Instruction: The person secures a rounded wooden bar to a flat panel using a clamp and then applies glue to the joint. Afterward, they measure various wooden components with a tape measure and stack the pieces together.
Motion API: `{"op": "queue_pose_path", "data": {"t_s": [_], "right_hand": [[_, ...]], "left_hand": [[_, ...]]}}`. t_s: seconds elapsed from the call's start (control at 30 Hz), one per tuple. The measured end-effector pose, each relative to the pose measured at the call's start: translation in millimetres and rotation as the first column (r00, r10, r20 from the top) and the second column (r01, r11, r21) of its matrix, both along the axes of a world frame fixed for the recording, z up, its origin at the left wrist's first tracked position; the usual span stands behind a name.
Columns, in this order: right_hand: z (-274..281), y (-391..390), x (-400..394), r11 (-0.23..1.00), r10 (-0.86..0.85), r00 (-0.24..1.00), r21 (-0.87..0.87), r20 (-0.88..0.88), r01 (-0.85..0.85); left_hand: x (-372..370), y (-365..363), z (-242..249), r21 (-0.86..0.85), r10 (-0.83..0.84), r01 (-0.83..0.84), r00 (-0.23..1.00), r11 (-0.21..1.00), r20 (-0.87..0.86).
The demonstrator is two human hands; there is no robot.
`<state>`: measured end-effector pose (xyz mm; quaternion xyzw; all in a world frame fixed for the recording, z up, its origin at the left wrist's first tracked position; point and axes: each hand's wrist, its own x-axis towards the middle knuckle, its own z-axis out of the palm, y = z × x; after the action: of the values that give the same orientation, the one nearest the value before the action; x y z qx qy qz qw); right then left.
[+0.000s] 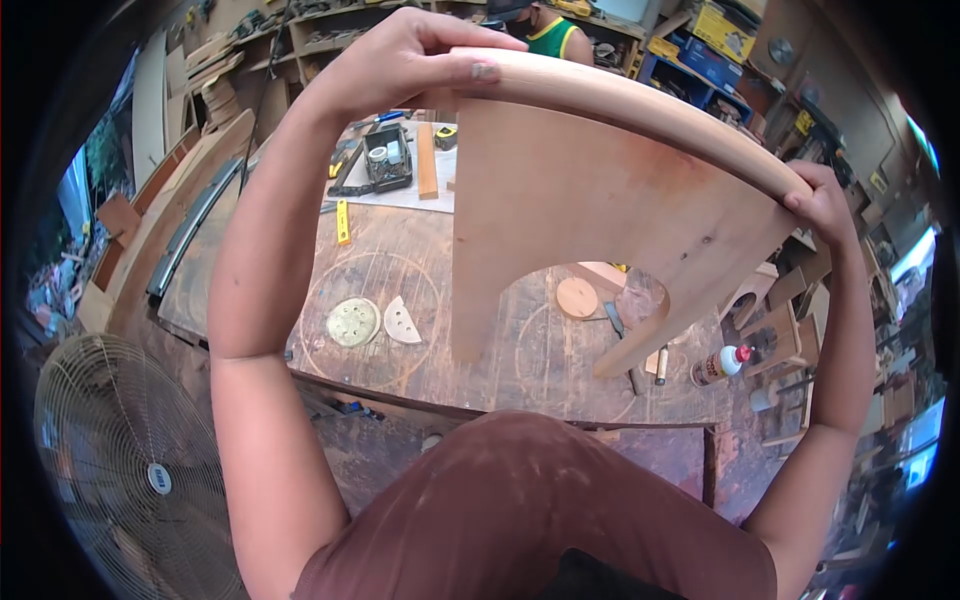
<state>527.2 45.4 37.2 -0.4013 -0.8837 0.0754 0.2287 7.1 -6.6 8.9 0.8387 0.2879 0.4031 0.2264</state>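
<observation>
A pale wooden stool [590, 180] stands over the workbench [400, 235], its thick rounded top edge toward me and an arch cut from its side panel. My left hand [415, 65] is closed around the left end of that top, thumb along the near face. At the far right end, my right hand [825, 205] grips the same top with fingers wrapped round it. Below, on the bench, lie a round sanding disc [353, 322] with holes and a half disc [403, 322]. A round wood piece [577, 298] shows through the arch.
A glue bottle [718, 367] stands at the bench's right. Farther back are a black tray [388, 158], a wood strip [427, 162] and a tape measure [446, 138]. A large fan [130, 470] is at lower left. Another person [560, 42] is beyond the bench.
</observation>
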Motion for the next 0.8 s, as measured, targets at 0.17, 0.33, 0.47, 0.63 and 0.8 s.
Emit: {"op": "queue_pose_path", "data": {"t_s": [0.17,0.33,0.47,0.63,0.8], "right_hand": [[4,-2,-3,0.999,-0.042,0.994,0.023,0.096,0.040],[5,-4,15,0.987,-0.085,0.996,-0.136,0.035,0.089],[-5,-2,33,0.997,0.016,0.998,-0.070,-0.069,-0.021],[-33,-26,22,0.978,0.132,0.900,-0.093,-0.415,-0.186],[-33,-21,20,0.990,0.144,0.918,0.064,-0.370,-0.129]], "left_hand": [[-2,-3,4,0.137,0.142,-0.120,0.975,0.983,-0.170],[-9,2,-3,0.129,0.147,-0.130,0.981,0.983,-0.129],[-22,-1,-7,-0.048,0.078,-0.081,0.995,0.996,-0.055],[-34,1,-9,-0.212,-0.005,-0.004,0.999,0.977,-0.042],[-15,-9,-7,-0.132,0.075,-0.077,0.997,0.988,-0.016]]}}
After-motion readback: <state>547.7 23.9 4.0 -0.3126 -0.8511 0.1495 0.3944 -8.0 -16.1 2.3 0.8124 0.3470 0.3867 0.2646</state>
